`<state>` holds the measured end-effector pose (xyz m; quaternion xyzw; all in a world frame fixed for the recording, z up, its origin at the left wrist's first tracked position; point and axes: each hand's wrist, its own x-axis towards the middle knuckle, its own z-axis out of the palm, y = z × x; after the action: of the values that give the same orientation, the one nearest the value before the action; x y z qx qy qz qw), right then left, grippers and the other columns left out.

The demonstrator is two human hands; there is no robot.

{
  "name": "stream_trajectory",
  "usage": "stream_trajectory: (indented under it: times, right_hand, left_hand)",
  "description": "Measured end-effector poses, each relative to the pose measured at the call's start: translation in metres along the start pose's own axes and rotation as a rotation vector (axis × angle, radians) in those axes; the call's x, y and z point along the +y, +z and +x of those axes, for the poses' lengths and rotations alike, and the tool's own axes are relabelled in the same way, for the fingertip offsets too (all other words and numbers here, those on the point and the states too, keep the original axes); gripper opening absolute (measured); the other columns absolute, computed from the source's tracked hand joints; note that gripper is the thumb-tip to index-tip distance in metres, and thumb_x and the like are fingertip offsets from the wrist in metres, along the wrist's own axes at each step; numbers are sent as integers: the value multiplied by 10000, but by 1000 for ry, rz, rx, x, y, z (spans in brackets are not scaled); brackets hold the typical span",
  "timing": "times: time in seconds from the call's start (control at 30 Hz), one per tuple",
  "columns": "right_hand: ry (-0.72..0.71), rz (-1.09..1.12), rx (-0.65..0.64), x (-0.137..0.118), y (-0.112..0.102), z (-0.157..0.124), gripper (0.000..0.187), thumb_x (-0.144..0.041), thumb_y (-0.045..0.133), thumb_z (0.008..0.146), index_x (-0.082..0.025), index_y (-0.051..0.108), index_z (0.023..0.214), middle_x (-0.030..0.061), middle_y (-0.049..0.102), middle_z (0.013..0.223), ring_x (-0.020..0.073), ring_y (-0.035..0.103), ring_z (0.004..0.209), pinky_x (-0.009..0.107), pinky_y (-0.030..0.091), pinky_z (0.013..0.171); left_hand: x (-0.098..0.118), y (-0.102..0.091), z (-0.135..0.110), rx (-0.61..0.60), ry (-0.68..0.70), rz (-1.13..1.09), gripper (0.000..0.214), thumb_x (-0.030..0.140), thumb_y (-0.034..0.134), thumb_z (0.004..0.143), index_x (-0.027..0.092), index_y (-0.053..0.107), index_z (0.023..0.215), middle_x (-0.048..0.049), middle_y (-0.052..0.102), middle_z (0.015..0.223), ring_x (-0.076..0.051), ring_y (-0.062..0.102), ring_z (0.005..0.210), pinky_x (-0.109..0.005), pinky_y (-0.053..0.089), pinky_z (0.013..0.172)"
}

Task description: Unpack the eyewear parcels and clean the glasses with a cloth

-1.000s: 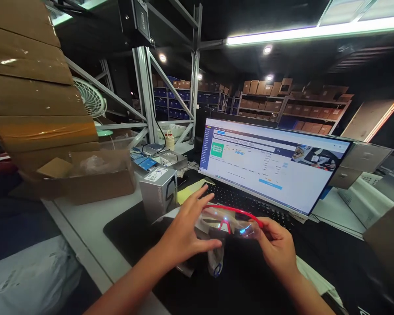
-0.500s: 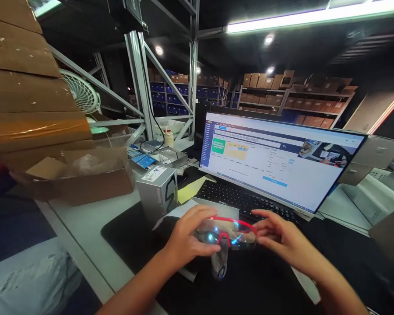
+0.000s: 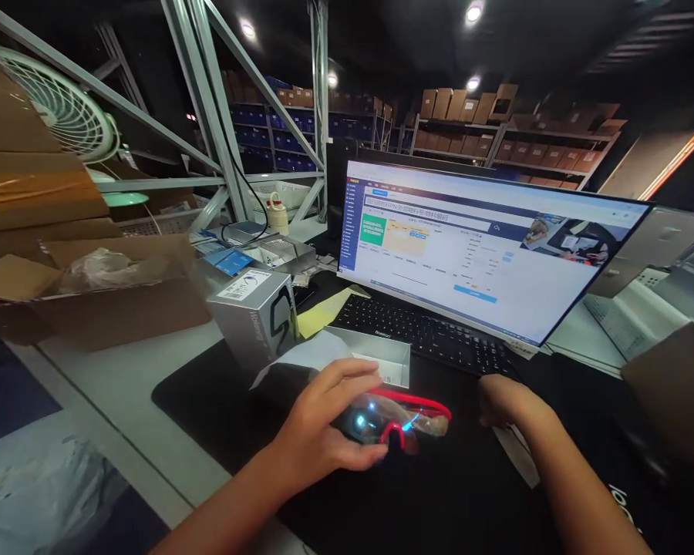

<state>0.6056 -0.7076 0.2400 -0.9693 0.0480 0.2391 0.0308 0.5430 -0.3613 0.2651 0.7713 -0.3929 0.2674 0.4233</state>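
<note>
surface [image 3: 176, 351], one, white: carries everything listed below; little risk of its own.

monitor [image 3: 480, 247], one, lit, beyond the keyboard: probably out of harm's way.

black mat [image 3: 347, 509], one, under both hands: would likely soften a drop, though a lens meeting it face down could scuff.

grey box [image 3: 254, 316], one, upright, left of the keyboard: could topple if the left arm swung wide against it.

keyboard [image 3: 416, 331], one, before the monitor: stray keystrokes possible, the right hand being close to its right end.

open shallow box [image 3: 375, 348], one, just beyond the glasses: its edge could catch the frame if they were pushed forward.

pale sheet [image 3: 306, 352], one, loose-looking, behind the left hand: could be dragged along by the wrist.

left hand [image 3: 318, 424], one: thumb and fingers pinched on one end of the glasses. smudges on the lens are likely where skin meets it.

right hand [image 3: 509, 402], one: well apart from the left and off the glasses; fingertips hidden, so whether it grasps anything cannot be told.

pale strip [image 3: 519, 456], one, at the right hand: could be brushed aside.

glasses [image 3: 402, 412], one pair, red frame, see-through lens: in the left hand, above the mat. the far end has no support; a loosened pinch could let it dip or twist free.
</note>
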Motion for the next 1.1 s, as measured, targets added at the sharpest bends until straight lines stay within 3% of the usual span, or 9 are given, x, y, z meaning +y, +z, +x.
stream_trajectory:
  times: [0.23, 0.33, 0.47, 0.57, 0.67, 0.8, 0.9, 0.97, 1.1]
  right_hand:
    - [110, -14, -27, 36, -19, -7, 227, -262, 833, 570, -191, 620, 535, 76, 678, 694, 321, 709, 740, 412, 505, 674]
    - [131, -8, -57, 40, -16, 0, 221, -166, 811, 557, -179, 599, 496, 75, 671, 665, 290, 703, 695, 377, 487, 652]
    - [90, 32, -97, 40, -10, 7, 180, -49, 731, 547, -163, 607, 483, 57, 654, 589, 246, 668, 620, 328, 446, 599]
    - [-7, 97, -44, 45, -22, -4, 69, -113, 682, 672, -177, 671, 649, 51, 703, 698, 219, 658, 692, 297, 431, 612]
    - [-228, 242, 182, 39, -39, -30, 85, -242, 560, 865, -205, 625, 825, 45, 725, 883, 188, 641, 806, 276, 442, 678]
    - [-444, 643, 745, -13, -40, -77, 185, -286, 543, 890, -237, 459, 731, 26, 701, 802, 173, 619, 705, 260, 430, 609]
    - [-609, 793, 873, -61, -24, -108, 201, -187, 544, 876, -245, 437, 716, 12, 716, 826, 162, 653, 718, 241, 469, 629]
    - [-693, 822, 795, -79, -17, -123, 119, -166, 557, 887, -250, 537, 803, 8, 733, 863, 162, 684, 739, 234, 502, 655]
    - [-793, 880, 368, -75, -18, -136, 131, -272, 578, 958, -273, 692, 1022, 10, 757, 850, 172, 711, 748, 236, 542, 683]
  left_hand:
    - [3, 0, 1, -23, -7, 29, 569, 506, 728, 839, 206, 593, 1303, -133, 597, 1277, -259, 622, 1143, -357, 550, 965]
    - [4, 1, 2, -29, -10, 18, 570, 507, 726, 839, 209, 591, 1306, -126, 598, 1275, -253, 624, 1141, -351, 551, 963]
    - [3, 3, 2, -25, -26, 6, 571, 528, 720, 835, 206, 602, 1292, -127, 599, 1270, -253, 626, 1134, -342, 564, 930]
    - [1, 4, 2, -21, -36, -8, 570, 531, 722, 827, 211, 607, 1285, -125, 604, 1262, -259, 629, 1121, -353, 566, 920]
    - [1, 6, 1, -36, -41, -28, 582, 500, 745, 806, 217, 601, 1294, -127, 602, 1268, -268, 628, 1123, -378, 559, 939]
    - [4, 8, 1, -71, -46, -52, 582, 440, 772, 773, 223, 606, 1286, -127, 600, 1270, -278, 632, 1124, -393, 562, 946]
    - [6, 10, 2, -75, -34, -56, 576, 395, 783, 759, 223, 605, 1280, -131, 597, 1271, -279, 636, 1119, -388, 570, 933]
    - [7, 11, 1, -74, -24, -53, 570, 365, 786, 755, 219, 601, 1275, -135, 594, 1271, -275, 637, 1119, -372, 575, 917]
    - [7, 10, 0, -72, -17, -48, 552, 365, 789, 760, 207, 599, 1254, -140, 590, 1270, -261, 638, 1109, -334, 578, 890]
